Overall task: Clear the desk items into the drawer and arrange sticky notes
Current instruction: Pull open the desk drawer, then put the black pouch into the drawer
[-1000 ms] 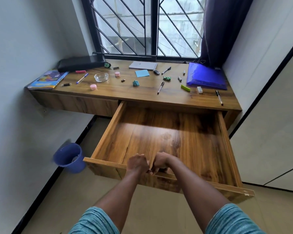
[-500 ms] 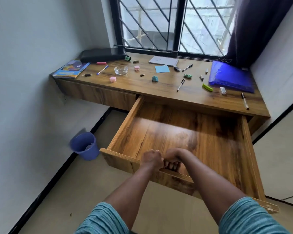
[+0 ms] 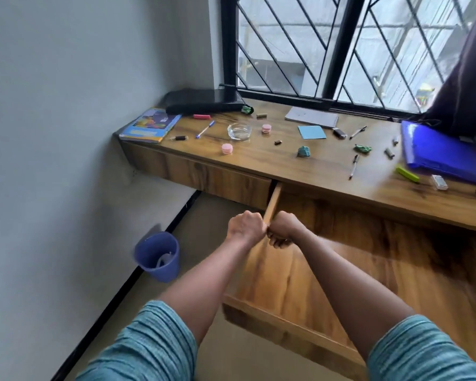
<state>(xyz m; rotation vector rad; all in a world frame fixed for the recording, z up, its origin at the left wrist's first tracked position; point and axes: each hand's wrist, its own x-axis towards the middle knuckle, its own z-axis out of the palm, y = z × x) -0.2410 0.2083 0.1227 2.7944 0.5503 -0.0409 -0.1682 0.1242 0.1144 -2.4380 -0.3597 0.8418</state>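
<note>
The left grip and right grip are being held curled, seemingly empty; the light, slippery pen is being judged best pinched mid-barrel.

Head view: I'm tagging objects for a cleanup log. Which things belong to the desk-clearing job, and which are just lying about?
Job: open drawer, desk, blue sticky notes, blue pen, green highlighter, crumpled teal paper.
Lying about: blue bin on the floor, dark curtain, window grille.
</note>
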